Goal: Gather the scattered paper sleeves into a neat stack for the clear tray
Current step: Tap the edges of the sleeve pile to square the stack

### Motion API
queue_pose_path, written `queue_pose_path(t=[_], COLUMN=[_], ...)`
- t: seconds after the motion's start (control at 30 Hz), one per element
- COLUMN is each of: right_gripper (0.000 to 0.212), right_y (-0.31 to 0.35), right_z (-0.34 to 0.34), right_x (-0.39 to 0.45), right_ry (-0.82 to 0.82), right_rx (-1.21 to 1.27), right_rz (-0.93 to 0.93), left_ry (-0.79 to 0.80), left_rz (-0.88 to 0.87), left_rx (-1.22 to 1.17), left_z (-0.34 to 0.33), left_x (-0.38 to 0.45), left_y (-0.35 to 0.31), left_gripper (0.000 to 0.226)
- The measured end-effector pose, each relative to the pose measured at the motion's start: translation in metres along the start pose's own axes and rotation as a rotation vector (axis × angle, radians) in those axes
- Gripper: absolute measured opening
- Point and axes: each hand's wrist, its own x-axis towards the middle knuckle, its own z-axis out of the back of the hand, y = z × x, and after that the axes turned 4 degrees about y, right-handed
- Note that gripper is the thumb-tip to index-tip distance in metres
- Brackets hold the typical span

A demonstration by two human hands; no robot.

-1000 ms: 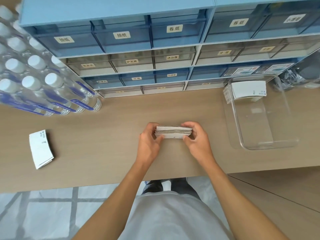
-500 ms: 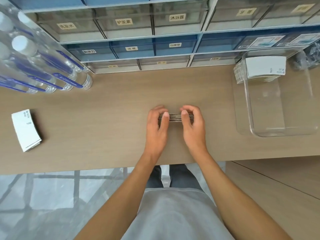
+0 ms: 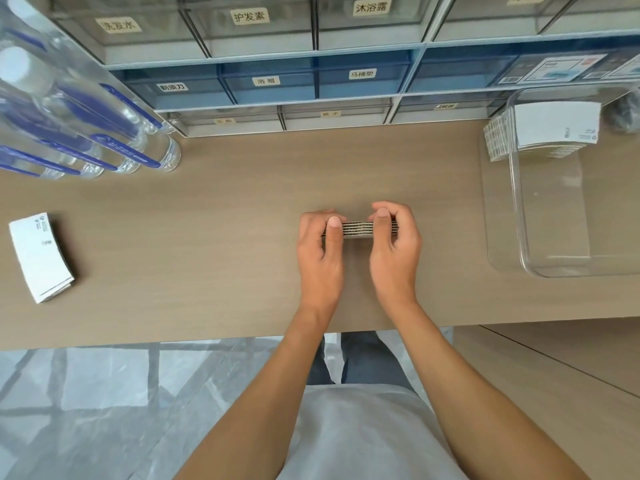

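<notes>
A small stack of paper sleeves [image 3: 358, 230] stands on its long edge at the middle of the wooden table, its corrugated edges facing me. My left hand [image 3: 320, 251] grips its left end and my right hand [image 3: 394, 247] grips its right end, thumbs on the near side. A second pile of white sleeves [image 3: 41, 256] lies flat at the table's left. The clear tray [image 3: 568, 268] sits at the right, with a stack of sleeves [image 3: 554, 128] leaning against its far end.
Water bottles [image 3: 86, 119] lie bunched at the back left. Labelled drawer units [image 3: 311, 77] run along the table's back edge. A dark plastic-wrapped bundle [image 3: 627, 112] sits behind the tray. The table's front edge runs just below my wrists.
Both hands turned the stack from a tilted hold up onto its edge on the table and squared it. The camera has dipped closer, and the hands stay on the stack.
</notes>
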Motion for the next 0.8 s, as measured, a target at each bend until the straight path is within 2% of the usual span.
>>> queue_pose_path(t=[0.17, 0.37, 0.5, 0.67, 0.8], right_gripper=[0.025, 0.028, 0.031, 0.032, 0.036], right_y=[-0.006, -0.008, -0.01, -0.01, -0.005], right_z=[0.0, 0.001, 0.002, 0.004, 0.007], right_x=[0.003, 0.001, 0.0, 0.002, 0.001], right_ry=[0.058, 0.048, 0.065, 0.09, 0.139], right_rx=[-0.066, -0.083, -0.116, -0.147, -0.178], right_rz=[0.005, 0.028, 0.028, 0.031, 0.015], left_ry=[0.017, 0.001, 0.064, 0.219, 0.21], left_rz=[0.012, -0.014, -0.005, 0.001, -0.064], left_rx=[0.046, 0.064, 0.101, 0.2, 0.28], left_z=[0.001, 0.0, 0.004, 0.015, 0.02], left_x=[0.002, 0.001, 0.0, 0.004, 0.007], left_y=[0.003, 0.002, 0.005, 0.01, 0.008], left_gripper=[0.029, 0.029, 0.027, 0.022, 0.015])
